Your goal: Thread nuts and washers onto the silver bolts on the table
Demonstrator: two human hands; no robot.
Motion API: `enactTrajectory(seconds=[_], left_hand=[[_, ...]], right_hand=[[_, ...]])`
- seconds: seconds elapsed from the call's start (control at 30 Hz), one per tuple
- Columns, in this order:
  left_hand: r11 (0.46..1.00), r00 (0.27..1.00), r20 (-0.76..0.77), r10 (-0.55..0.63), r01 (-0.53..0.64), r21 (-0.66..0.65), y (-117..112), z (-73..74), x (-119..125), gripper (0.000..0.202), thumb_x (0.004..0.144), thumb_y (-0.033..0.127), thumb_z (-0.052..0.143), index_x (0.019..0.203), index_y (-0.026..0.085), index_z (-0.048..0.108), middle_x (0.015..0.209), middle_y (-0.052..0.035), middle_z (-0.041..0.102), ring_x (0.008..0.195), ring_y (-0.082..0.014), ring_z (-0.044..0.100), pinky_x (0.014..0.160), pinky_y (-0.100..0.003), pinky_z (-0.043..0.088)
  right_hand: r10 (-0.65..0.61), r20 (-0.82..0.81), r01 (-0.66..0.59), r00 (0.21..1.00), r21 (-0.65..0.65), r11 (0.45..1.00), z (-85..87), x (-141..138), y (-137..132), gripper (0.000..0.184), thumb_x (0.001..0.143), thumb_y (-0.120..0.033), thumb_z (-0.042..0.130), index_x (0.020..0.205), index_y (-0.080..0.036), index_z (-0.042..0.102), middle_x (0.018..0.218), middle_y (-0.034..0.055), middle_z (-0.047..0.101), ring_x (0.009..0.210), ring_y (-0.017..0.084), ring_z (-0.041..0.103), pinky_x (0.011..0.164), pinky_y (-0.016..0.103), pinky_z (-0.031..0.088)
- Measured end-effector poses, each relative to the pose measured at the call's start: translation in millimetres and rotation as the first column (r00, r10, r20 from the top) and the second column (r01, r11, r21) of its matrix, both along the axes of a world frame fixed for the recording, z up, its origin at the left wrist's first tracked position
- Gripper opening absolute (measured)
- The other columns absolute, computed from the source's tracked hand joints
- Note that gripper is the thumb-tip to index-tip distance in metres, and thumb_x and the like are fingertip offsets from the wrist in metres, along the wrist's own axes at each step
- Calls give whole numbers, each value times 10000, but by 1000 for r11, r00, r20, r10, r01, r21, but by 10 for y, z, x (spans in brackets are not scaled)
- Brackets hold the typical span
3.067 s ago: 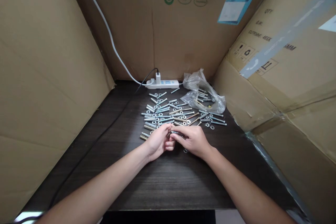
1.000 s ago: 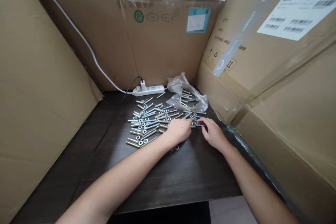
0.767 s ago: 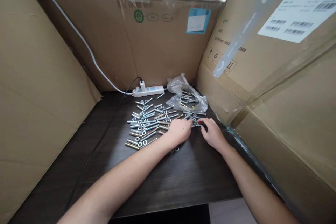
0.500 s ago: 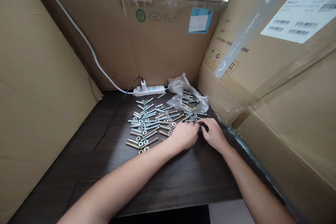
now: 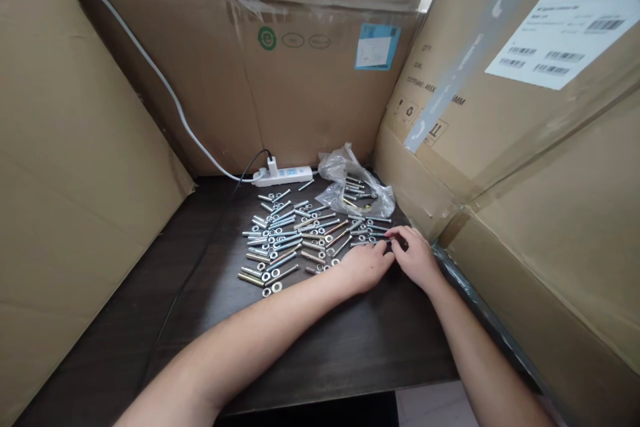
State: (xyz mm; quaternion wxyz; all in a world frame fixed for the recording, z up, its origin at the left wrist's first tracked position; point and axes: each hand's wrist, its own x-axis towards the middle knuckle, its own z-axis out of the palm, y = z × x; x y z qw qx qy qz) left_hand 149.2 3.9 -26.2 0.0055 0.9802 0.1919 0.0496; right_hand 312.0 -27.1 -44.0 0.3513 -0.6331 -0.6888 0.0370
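My left hand [image 5: 367, 267] and right hand [image 5: 419, 257] side by side, fingertips curled together at one bolt [image 5: 382, 241], four o'clock edge of the heap [image 5: 293, 233], actual pinch unclear, plastic bag [image 5: 336, 163] at one o'clock

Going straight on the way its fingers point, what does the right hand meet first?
The right hand points up-left, so it would probably meet the loose bolts right ahead of it first; the plastic bag lies farther on. Whether it already touches one is unclear.

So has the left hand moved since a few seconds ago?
Yes. Against the plastic bag, the left hand has shifted right, to the right end of the bolts.
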Motion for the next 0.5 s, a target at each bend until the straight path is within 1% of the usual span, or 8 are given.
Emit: enactTrajectory(seconds=[0.1,0.17,0.27,0.33,0.4,0.5], left_hand=[[999,999,-16,-40,40,-25,62,21,-7,222,857,163,439,1073,155,488,1077,-97,528,873,-192,596,726,-298,503],[996,998,-24,-65,64,-59,103,30,-14,253,831,153,474,1084,165,489,1109,-91,525,911,-187,590,752,-281,495],[990,995,-7,-95,94,-107,161,37,-19,332,798,121,505,1125,175,484,1232,-95,480,1003,-192,561,810,-274,474],[990,994,23,-105,107,-97,197,49,-22,362,785,118,521,1139,184,488,1302,-91,433,1024,-196,547,825,-279,465],[992,993,60,-106,110,-63,231,85,-35,361,791,127,520,1147,188,496,1278,-88,447,1016,-199,540,830,-289,458],[997,990,125,-61,65,-33,284,196,-105,294,834,137,459,1117,179,522,1100,-82,526,957,-193,542,809,-293,450]], right_hand=[[3,-17,-3,1000,-7,1000,-1,8,2,176,793,-167,438,858,-196,599,852,49,621,856,207,541,788,337,428],[3,-25,-3,1000,-16,1000,-1,8,2,169,792,-172,438,842,-196,598,845,46,620,847,205,542,782,334,428],[-3,-38,2,999,-31,1000,-1,7,0,159,787,-173,437,828,-193,590,829,41,614,819,199,544,755,325,429],[-11,-44,10,999,-29,1000,-5,13,0,160,779,-169,438,831,-193,588,827,40,613,801,196,544,738,320,430],[-16,-50,15,999,-22,1000,-11,23,1,165,770,-168,442,838,-194,590,838,41,616,797,195,544,728,317,430],[-17,-69,16,997,-19,1000,-12,32,0,172,764,-171,443,843,-195,594,834,40,616,788,193,547,712,310,431]])
